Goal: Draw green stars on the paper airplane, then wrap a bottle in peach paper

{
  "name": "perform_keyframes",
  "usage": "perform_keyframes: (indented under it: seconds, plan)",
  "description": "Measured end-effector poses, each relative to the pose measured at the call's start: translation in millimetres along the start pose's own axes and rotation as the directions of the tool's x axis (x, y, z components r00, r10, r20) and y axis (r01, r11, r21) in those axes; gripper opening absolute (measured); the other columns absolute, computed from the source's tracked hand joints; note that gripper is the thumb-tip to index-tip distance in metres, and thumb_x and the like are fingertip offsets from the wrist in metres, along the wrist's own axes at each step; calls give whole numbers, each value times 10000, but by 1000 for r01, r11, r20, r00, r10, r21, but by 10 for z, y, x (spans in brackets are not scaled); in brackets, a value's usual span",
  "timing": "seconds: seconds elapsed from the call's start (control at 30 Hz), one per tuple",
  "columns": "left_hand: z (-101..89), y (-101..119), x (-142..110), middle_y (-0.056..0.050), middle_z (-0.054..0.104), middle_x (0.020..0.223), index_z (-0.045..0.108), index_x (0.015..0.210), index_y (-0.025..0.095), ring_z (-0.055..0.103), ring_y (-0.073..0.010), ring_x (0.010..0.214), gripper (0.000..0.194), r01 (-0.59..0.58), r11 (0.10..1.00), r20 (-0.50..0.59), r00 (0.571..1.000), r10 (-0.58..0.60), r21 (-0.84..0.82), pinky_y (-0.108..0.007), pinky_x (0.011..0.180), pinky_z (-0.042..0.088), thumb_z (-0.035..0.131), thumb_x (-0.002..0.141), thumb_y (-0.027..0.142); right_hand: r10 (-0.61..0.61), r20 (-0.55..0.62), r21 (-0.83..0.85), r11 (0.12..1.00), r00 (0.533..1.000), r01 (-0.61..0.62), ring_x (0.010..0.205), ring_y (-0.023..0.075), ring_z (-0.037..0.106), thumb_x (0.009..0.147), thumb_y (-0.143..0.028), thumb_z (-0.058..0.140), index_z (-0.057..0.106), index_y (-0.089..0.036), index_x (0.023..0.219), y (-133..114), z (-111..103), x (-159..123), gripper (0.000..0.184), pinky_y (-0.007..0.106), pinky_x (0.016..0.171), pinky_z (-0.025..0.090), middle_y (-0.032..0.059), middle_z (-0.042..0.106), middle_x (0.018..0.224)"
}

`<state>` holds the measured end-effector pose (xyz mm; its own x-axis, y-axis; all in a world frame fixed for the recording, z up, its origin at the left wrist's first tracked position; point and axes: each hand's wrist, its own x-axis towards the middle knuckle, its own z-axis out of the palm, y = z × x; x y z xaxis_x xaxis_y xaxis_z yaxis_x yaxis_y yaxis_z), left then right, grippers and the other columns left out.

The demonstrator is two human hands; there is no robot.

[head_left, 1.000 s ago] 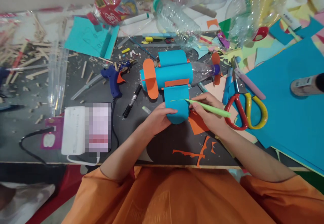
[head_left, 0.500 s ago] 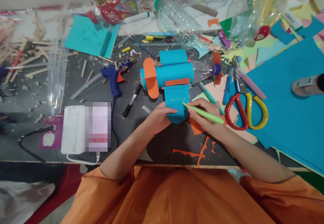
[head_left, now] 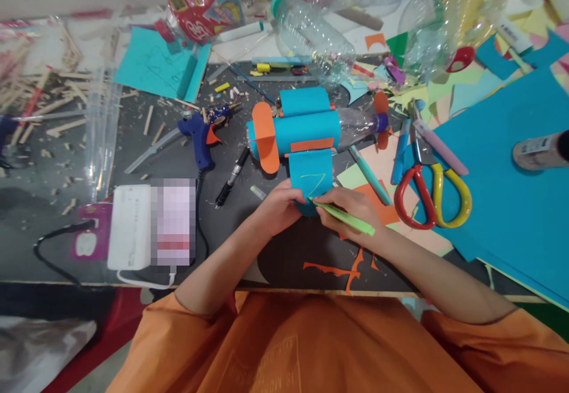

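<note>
A model plane (head_left: pixel 306 129) made from a clear bottle wrapped in blue paper, with orange tail fins, lies on the dark table. Its near blue wing (head_left: pixel 311 176) carries a green zigzag line. My left hand (head_left: pixel 278 206) pinches the wing's left edge and holds it flat. My right hand (head_left: pixel 351 212) grips a light green marker (head_left: pixel 344 218), whose tip touches the wing near its lower end.
A blue glue gun (head_left: pixel 200 138) and a black pen (head_left: pixel 231 176) lie left of the plane. Red and yellow scissors (head_left: pixel 431 188) rest to the right by a large blue sheet (head_left: pixel 511 191). Empty bottles (head_left: pixel 311 34), paper scraps and wood sticks crowd the back. A white power strip (head_left: pixel 131 227) sits front left.
The marker tip has travelled from the wing's upper right, down and left, drawing a green zigzag. My right hand followed it toward me. My left hand kept its hold.
</note>
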<state>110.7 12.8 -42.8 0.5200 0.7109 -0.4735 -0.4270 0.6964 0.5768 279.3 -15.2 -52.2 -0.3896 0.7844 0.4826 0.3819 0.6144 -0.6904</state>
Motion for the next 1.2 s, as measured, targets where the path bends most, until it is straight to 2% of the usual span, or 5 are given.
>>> perform_keyframes:
  seconds: [0.17, 0.3, 0.47, 0.67, 1.2]
  plan:
    - [-16, -3, 1, -18, 739, 735, 714, 823, 187, 713, -252, 939, 360, 8, 1000, 0, 1000, -8, -11, -356, 868, 520, 588, 502, 84, -9, 10, 30, 1000, 1000, 8, 614, 163, 690, 950, -209, 559, 615, -231, 923, -27, 4, -11, 65, 266, 545, 536, 31, 736, 739]
    - [-27, -20, 5, -32, 743, 785, 708, 878, 173, 698, -241, 868, 391, 0, 999, -1, 1000, 0, -32, -346, 797, 516, 575, 519, 92, 209, -47, 156, 967, 977, -200, 619, 142, 684, 954, -276, 600, 650, -231, 943, -18, -99, 16, 68, 245, 543, 533, 16, 736, 777]
    - [-34, -32, 1, 9, 666, 656, 651, 766, 163, 583, -121, 569, 237, 0, 999, -40, 999, -2, -40, -264, 610, 465, 595, 548, 88, 379, -77, 311, 888, 922, -339, 797, 179, 718, 929, -462, 643, 690, -241, 1006, 90, -213, 112, 238, 303, 676, 590, 42, 738, 904]
    - [34, 6, -17, 3, 685, 689, 677, 854, 171, 638, -148, 656, 338, -14, 1000, -49, 999, 13, -17, -261, 644, 479, 576, 542, 90, 436, 16, 445, 803, 900, -397, 825, 172, 703, 967, -544, 552, 714, -242, 1066, 152, -190, 144, 356, 316, 707, 594, 59, 740, 990]
    - [17, -23, -14, 16, 692, 703, 670, 1106, 190, 610, -151, 649, 592, -26, 998, -69, 997, 22, -54, -267, 633, 482, 589, 536, 52, 411, -9, 388, 841, 912, -376, 765, 154, 648, 975, -406, 595, 687, -254, 1089, 195, -151, 103, 211, 292, 640, 520, 43, 720, 982]
